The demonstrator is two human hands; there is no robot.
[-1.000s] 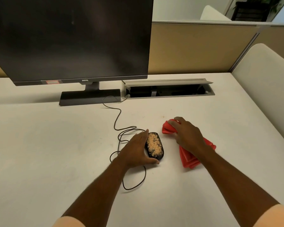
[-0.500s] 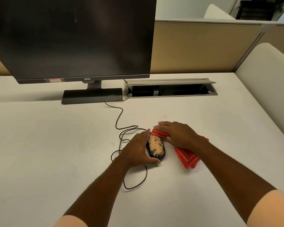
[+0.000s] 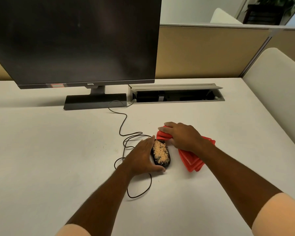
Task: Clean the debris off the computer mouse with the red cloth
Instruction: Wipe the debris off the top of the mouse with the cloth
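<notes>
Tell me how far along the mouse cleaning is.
Barely started. Done: the left hand braces the mouse, and the right hand grips the red cloth. In hand: the bunched cloth sits right beside the mouse, not yet on top. Left: all the wiping, as tan debris covers the mouse's top.

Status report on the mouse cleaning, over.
Left hand braces mouse, fingers along its left side. Right hand grips red cloth beside mouse. Debris covers mouse top, unwiped. Cord loops left of mouse.
</notes>
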